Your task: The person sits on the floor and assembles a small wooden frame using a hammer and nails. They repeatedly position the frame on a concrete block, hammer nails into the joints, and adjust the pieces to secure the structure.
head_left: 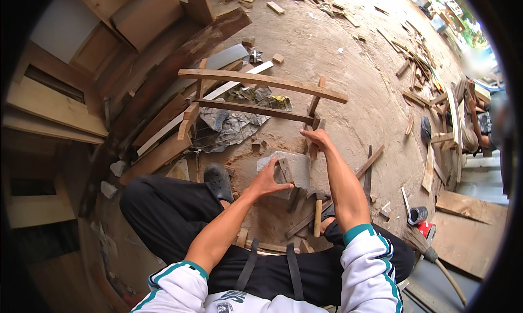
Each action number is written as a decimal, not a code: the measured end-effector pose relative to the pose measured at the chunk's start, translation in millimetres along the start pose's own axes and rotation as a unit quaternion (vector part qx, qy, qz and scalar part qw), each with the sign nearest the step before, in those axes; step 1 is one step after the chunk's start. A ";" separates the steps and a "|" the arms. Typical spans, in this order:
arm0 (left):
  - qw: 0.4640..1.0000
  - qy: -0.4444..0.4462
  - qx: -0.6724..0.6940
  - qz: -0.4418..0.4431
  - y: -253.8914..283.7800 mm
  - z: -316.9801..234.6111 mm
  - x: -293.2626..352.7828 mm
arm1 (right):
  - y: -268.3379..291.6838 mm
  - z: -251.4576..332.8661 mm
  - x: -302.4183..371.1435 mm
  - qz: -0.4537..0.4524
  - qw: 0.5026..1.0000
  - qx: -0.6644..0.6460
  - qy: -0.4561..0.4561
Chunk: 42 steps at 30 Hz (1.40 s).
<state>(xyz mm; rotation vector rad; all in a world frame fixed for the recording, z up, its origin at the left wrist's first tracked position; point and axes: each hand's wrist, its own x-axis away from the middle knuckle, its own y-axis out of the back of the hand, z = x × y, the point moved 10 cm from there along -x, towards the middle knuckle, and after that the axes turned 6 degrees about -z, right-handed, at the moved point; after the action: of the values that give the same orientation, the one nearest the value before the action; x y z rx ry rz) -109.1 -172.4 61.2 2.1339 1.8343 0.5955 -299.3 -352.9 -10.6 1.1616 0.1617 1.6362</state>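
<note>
A wooden frame [256, 109] with two long rails and short cross pieces stands tilted ahead of me. My right hand [318, 139] is closed around the lower part of its right-hand leg, thumb stretched along the wood. Below it sits a rough grey stone block [300, 169]. My left hand [265, 181] grips a short piece of wood [285, 171] over this block, thumb on the near side and fingers on the far side. A hammer [317, 218] with a wooden handle lies close to my right knee, its dark head near the block.
Planks and crumpled newspaper [226, 130] lie behind the frame. Wooden furniture [60, 106] stands along the left. On the right are a paint can [418, 215], a brush with a long handle [422, 242] and a wooden board [468, 226]. Another person [485, 122] sits at far right.
</note>
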 end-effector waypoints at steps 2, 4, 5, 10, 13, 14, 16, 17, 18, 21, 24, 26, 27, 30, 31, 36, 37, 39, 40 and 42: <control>1.000 0.010 0.001 0.001 5.7 1.4 2.5 | -22.1 -7.6 -8.2 0.008 1.000 0.003 -0.013; 1.000 0.017 0.010 0.006 -1.9 -3.2 -1.2 | -19.6 -28.2 -21.0 0.002 0.999 0.047 0.005; 1.000 0.013 0.004 -0.006 -1.8 -2.3 -2.4 | -19.2 -30.2 -22.0 -0.005 0.998 0.065 0.015; 0.999 0.009 0.026 -0.019 6.1 14.2 0.7 | -33.2 -16.1 35.1 -0.110 0.994 -0.005 -0.022; 0.998 0.052 0.038 0.024 9.8 7.5 0.5 | -24.7 -4.9 79.9 -0.193 0.980 0.024 0.038; 0.999 0.032 0.015 0.011 11.2 4.8 2.9 | -22.9 -9.1 90.9 -0.230 0.972 0.017 0.045; 0.999 -0.008 -0.034 -0.023 14.5 -1.0 7.8 | -25.4 -17.9 108.1 -0.253 0.966 -0.011 0.056; 0.995 -0.031 -0.074 -0.060 21.1 -2.7 19.0 | -28.4 -7.7 124.6 -0.275 0.957 -0.035 0.088; 0.991 -0.043 -0.108 -0.062 22.4 -1.5 25.7 | -30.9 2.6 141.3 -0.296 0.946 -0.060 0.120; 0.980 -0.053 -0.181 -0.062 15.7 -8.9 48.3 | -33.7 6.0 171.3 -0.348 0.918 -0.096 0.164; 0.972 -0.049 -0.218 -0.079 10.2 -15.3 57.0 | -35.9 -3.0 175.1 -0.371 0.904 -0.109 0.182; 0.958 -0.075 -0.256 -0.102 16.2 -17.7 61.5 | -44.8 -6.0 175.6 -0.374 0.903 -0.112 0.179; 0.961 -0.062 -0.243 -0.118 21.7 -14.0 60.8 | -48.1 -9.2 175.5 -0.379 0.903 -0.111 0.170; 0.970 -0.025 -0.191 -0.150 37.5 1.8 57.7 | -55.2 -12.0 165.5 -0.365 0.913 -0.096 0.157; 0.975 -0.019 -0.166 -0.149 41.3 6.8 57.2 | -56.1 -11.1 162.2 -0.355 0.918 -0.089 0.154; 0.966 0.003 -0.149 -0.211 77.3 15.8 50.1 | -48.6 -15.7 163.0 -0.374 0.914 -0.068 0.142; 0.946 -0.015 -0.186 -0.266 102.0 21.0 51.7 | -52.0 -8.1 167.6 -0.374 0.913 -0.068 0.147; 0.912 -0.030 -0.211 -0.351 146.8 30.9 50.5 | -53.1 -5.5 178.3 -0.388 0.909 -0.028 0.152; 0.900 -0.026 -0.202 -0.385 173.6 37.1 47.6 | -54.2 -8.4 180.0 -0.388 0.907 -0.031 0.161; 0.838 0.050 -0.250 -0.482 237.0 71.0 56.0 | -61.3 -5.2 179.6 -0.385 0.903 -0.043 0.187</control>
<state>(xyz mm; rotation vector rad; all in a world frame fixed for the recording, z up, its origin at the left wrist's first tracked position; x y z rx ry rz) 138.2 -151.9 113.8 0.6916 2.1619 0.7800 -253.7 -181.2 56.3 0.5730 0.6955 1.1089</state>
